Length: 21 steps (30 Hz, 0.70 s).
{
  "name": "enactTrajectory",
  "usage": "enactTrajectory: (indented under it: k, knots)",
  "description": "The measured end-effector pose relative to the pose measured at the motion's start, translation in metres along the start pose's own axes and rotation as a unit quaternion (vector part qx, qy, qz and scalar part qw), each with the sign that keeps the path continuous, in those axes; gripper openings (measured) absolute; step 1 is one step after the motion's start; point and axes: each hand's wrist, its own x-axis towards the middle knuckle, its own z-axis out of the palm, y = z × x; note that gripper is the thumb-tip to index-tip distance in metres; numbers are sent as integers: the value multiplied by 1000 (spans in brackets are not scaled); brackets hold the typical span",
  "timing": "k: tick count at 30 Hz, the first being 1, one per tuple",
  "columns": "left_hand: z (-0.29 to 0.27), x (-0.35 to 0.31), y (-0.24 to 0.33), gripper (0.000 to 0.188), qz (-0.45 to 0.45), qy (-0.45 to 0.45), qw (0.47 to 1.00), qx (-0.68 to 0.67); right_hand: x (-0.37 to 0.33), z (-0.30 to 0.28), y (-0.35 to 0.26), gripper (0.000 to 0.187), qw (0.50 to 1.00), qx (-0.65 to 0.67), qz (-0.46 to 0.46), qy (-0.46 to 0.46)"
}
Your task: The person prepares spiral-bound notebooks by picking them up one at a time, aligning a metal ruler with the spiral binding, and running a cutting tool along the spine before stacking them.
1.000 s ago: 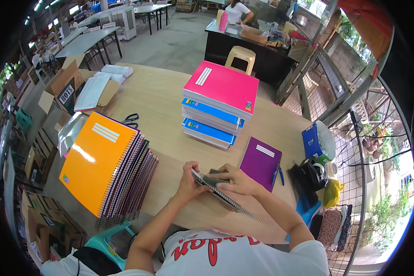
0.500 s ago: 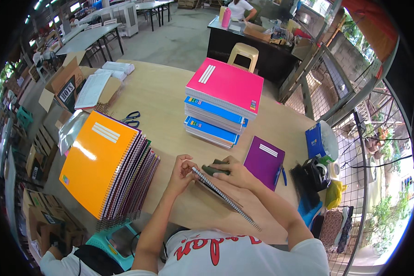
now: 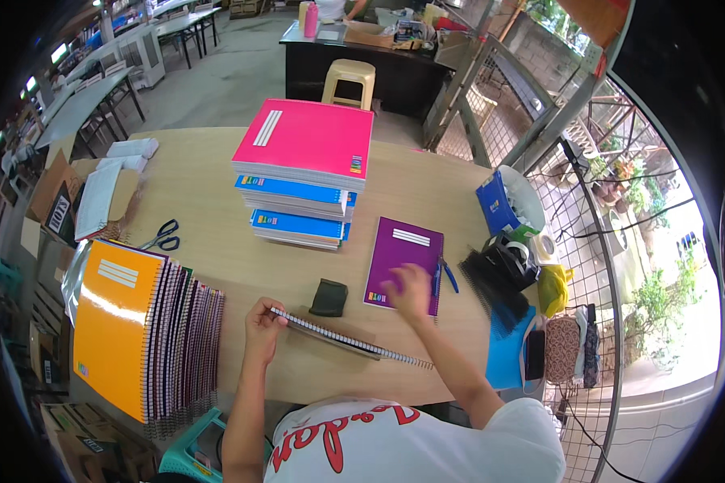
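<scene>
My left hand [image 3: 263,326] pinches the upper left end of a spiral-bound notebook [image 3: 330,332], seen edge-on with its coil facing up. A length of the coil sticks out past the notebook's lower right end. Beyond it a dark green block [image 3: 329,298] lies loose on the table. My right hand [image 3: 411,291], slightly blurred, hovers over the lower part of a purple notebook [image 3: 396,251], its fingers apart and holding nothing. Just right of that hand are blue-handled pliers [image 3: 449,275], by the purple notebook's right edge.
Left stands a tall stack of spiral notebooks with an orange cover [image 3: 113,306]. A pink-topped notebook pile [image 3: 304,141] rises at the back, with scissors [image 3: 165,235] to its left. Black coils [image 3: 491,290], a tape dispenser [image 3: 514,262] and a blue box [image 3: 501,201] line the right edge.
My right hand has let go of the green block and moved right, over the purple notebook. The block now lies on the table. My left hand still grips the notebook; the view has shifted right.
</scene>
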Motion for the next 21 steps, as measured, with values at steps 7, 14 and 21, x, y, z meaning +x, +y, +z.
enactTrajectory:
  k: [7, 14, 21]
  knots:
    - [41, -4, -2, 33, -38, -22, 999, 24, -25, -31, 131, 62, 943, -233, 220, 87]
    - [35, -8, -1, 31, -18, -50, 999, 12, -11, -31, 130, 50, 927, -282, 244, 52]
    - [21, -8, -7, 29, -32, -60, 996, -51, 66, -146, -73, 43, 975, 141, -139, -103]
